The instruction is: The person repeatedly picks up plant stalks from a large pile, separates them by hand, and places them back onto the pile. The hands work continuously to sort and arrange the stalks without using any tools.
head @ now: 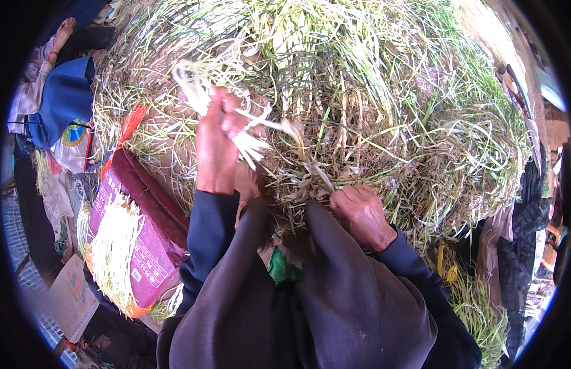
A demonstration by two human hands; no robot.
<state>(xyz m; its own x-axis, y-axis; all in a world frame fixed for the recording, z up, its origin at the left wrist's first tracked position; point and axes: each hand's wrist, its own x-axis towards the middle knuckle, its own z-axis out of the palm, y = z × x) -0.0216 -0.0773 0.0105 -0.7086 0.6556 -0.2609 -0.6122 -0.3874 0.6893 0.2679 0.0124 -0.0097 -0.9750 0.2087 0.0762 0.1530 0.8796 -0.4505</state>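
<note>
My left hand is raised over the heap, its fingers closed around a small bunch of pale, chive-like stalks. From this bunch one strand, whitish and then brown and withered, stretches down to my right hand. Beside my right knee, that hand is closed on the strand's lower end; the fingertips are turned away from view. Ahead of both hands spreads a heap of long green and pale stalks, with brown, dried leaves on its near side.
A purple printed sack lies left of my knees, with trimmed pale stalks on it. Red plastic strips rest at its far end. Another person's hand shows at upper left, near blue cloth. More greens lie lower right.
</note>
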